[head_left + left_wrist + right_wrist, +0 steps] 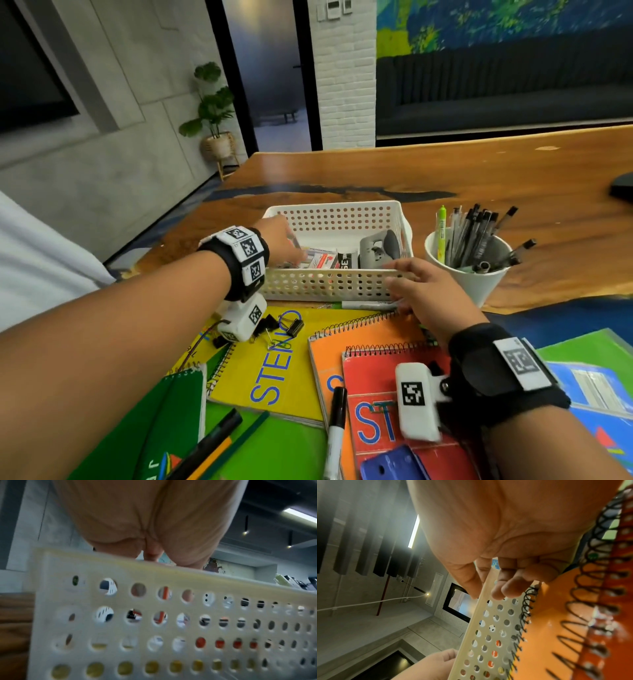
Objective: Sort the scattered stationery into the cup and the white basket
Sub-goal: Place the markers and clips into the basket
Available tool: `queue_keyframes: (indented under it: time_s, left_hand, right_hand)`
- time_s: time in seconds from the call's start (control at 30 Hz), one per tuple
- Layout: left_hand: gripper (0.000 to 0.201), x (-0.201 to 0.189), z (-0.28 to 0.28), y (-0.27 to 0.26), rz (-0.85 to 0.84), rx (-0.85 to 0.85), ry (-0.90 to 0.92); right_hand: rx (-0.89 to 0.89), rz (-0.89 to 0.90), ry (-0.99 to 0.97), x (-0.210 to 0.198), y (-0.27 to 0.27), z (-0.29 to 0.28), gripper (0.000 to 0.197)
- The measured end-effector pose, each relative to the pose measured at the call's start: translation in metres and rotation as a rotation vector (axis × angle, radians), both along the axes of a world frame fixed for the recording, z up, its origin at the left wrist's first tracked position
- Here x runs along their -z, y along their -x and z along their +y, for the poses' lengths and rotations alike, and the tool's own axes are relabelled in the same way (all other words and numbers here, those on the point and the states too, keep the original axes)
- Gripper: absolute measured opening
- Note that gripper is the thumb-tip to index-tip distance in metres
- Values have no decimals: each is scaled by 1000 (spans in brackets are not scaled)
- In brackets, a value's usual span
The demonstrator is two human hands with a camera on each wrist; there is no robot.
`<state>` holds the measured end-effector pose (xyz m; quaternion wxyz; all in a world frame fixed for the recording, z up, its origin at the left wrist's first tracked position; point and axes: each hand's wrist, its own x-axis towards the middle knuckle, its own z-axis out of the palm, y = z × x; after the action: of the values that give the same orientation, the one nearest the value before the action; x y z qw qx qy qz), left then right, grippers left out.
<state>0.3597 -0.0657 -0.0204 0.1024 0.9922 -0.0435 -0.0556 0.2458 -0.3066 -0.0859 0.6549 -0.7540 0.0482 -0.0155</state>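
Note:
The white perforated basket (342,286) stands mid-table and holds staple boxes (322,258) and a grey stapler (380,248). My left hand (296,251) reaches down into its left end. The basket wall (171,615) hides those fingertips in the left wrist view, so any hold stays unclear. My right hand (402,279) grips the front rim (476,616), thumb on one side and fingers (505,589) on the other. The white cup (472,284), full of pens, stands right of the basket. A white marker (370,304) lies just in front of the basket.
Steno pads in yellow (274,359), orange (329,353) and red (376,411) lie near me over green folders. On them are black binder clips (274,325), a black marker (337,428), pens (212,442) and a blue object (394,462). Bare wooden table (445,171) stretches beyond.

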Motion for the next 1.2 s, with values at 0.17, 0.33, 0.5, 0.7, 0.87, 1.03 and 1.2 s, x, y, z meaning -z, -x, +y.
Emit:
queue_keyframes:
  time_s: [0.17, 0.33, 0.5, 0.7, 0.87, 1.03, 1.2]
  left_hand:
    - [61, 6, -7, -4, 109, 39, -130]
    - [34, -7, -6, 9, 141, 168, -234]
    - [17, -29, -11, 46, -130, 251, -129]
    - [26, -19, -16, 96, 144, 438, -124]
    - [50, 21, -36, 117, 242, 461, -205]
    - [25, -4, -32, 114, 351, 377, 23]
    - [18, -31, -16, 116, 376, 215, 186]
  right_hand:
    - [-2, -8, 8, -1, -1, -1, 17]
    - [-3, -8, 15, -4, 2, 1, 17]
    - [-1, 4, 24, -5, 4, 1, 17]
    - [-5, 6, 28, -7, 5, 1, 19]
    - [6, -17, 52, -6, 3, 2, 20]
    - [60, -3, -10, -11, 2, -4, 15]
    - [-15, 117, -173, -25, 2, -19, 26]
